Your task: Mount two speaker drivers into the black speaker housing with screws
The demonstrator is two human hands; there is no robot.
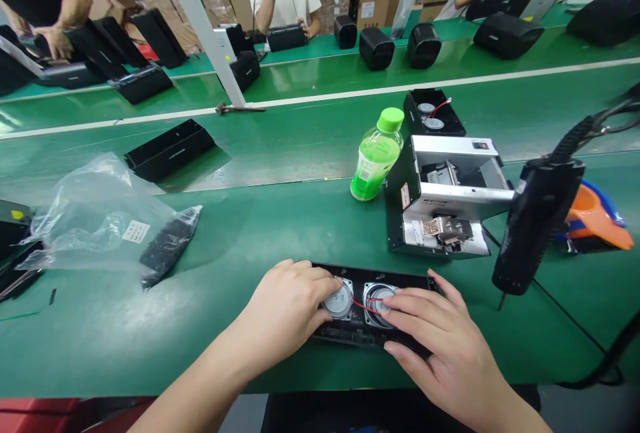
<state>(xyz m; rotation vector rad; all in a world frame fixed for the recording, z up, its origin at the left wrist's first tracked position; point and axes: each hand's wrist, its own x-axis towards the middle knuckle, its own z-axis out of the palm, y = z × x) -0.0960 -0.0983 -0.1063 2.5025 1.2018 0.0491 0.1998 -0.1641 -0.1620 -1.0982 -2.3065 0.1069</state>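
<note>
A long black speaker housing (358, 276) lies flat near the front edge of the green bench. Two round silver speaker drivers sit in it, the left driver (338, 302) and the right driver (379, 301), with a red wire between them. My left hand (295, 299) holds the housing's left end, its fingers over the left driver's edge. Across the right end rests my right hand (435, 333), fingers spread, the fingertips touching the right driver and wire, the thumb at the front edge.
Behind the housing stand a metal screw machine (455, 196) and a green-capped bottle (376, 156). A black electric screwdriver (537, 223) hangs at the right. A plastic bag (107, 213) and a black speaker (170, 151) lie left. Other people work across the bench.
</note>
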